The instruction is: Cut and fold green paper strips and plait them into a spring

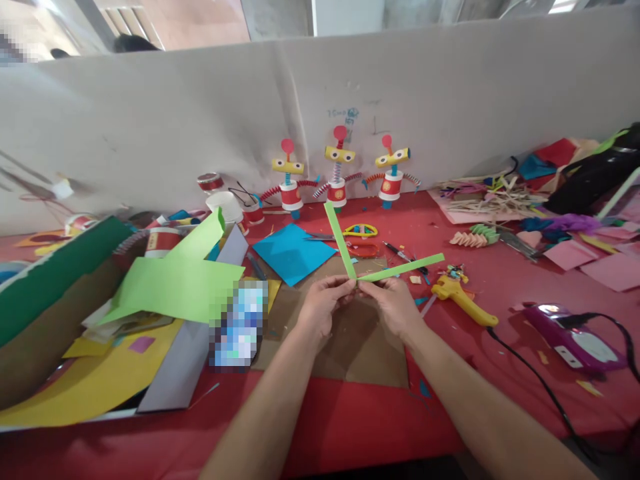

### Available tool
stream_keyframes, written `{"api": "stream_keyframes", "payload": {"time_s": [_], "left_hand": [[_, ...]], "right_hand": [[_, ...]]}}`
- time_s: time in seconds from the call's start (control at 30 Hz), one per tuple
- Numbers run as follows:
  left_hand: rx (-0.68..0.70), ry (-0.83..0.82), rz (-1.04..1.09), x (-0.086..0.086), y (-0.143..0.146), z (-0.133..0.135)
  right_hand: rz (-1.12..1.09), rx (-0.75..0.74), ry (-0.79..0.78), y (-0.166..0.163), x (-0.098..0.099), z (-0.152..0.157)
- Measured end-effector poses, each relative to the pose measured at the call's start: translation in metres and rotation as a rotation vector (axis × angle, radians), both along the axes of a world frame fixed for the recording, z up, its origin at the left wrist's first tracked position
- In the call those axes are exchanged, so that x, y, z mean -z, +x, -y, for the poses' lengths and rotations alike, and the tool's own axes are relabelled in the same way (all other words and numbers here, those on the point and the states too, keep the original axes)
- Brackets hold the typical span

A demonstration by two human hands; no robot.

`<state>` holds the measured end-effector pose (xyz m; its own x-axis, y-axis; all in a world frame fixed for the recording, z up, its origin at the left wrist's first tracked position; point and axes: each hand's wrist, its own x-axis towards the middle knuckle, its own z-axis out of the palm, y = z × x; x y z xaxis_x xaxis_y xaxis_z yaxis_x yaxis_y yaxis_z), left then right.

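Two light-green paper strips (340, 240) meet in a V between my hands, one leaning up to the left, the other reaching right. My left hand (325, 303) pinches them where they join, thumb and fingers together. My right hand (393, 303) pinches the same joint from the other side, its fingertips close to the left ones. Whether the strips are glued there cannot be seen. Below my hands lies a brown cardboard sheet (345, 347). Just beyond are a blue paper square (293, 253) and yellow-handled scissors (361, 231).
Three paper-cup robot figures (337, 190) stand against the white board (200, 113). A yellow glue gun (465, 300) with a black cord lies right, near a purple power strip (575, 340). Left, a box (45, 293) holds green paper (175, 287). Paper scraps (493, 193) lie back right.
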<state>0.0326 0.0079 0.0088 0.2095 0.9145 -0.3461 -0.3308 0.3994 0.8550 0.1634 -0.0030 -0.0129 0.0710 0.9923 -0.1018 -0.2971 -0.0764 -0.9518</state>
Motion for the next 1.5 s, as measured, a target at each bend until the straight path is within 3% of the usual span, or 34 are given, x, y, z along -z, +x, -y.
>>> {"api": "stream_keyframes", "payload": {"time_s": [0.13,0.3,0.4,0.6,0.9,1.13,1.33,1.5], "left_hand": [[0.024,0.004,-0.064,-0.001,-0.003,-0.001],[-0.078,-0.112,0.097,0.003,-0.004,-0.007],[-0.130,-0.126,0.184,0.007,0.002,-0.006],[-0.187,-0.048,0.224,0.012,0.016,0.003],[-0.202,0.145,0.084,0.001,0.018,0.010],[-0.176,0.173,0.045,0.003,0.018,0.009],[-0.231,0.230,-0.041,0.006,0.020,0.010],[-0.218,0.297,-0.057,0.009,0.021,0.015]], "right_hand": [[-0.012,0.014,-0.052,0.003,-0.005,-0.001],[-0.135,-0.051,-0.031,0.003,-0.008,0.000],[-0.067,-0.053,0.006,-0.001,-0.007,0.002],[0.136,0.007,0.080,-0.004,0.001,0.005],[-0.015,-0.025,0.013,-0.001,0.002,0.001],[-0.067,-0.043,-0.070,0.002,-0.001,0.001],[-0.096,-0.093,-0.041,0.001,-0.004,0.002],[-0.061,-0.047,0.048,-0.001,-0.003,0.003]]}}
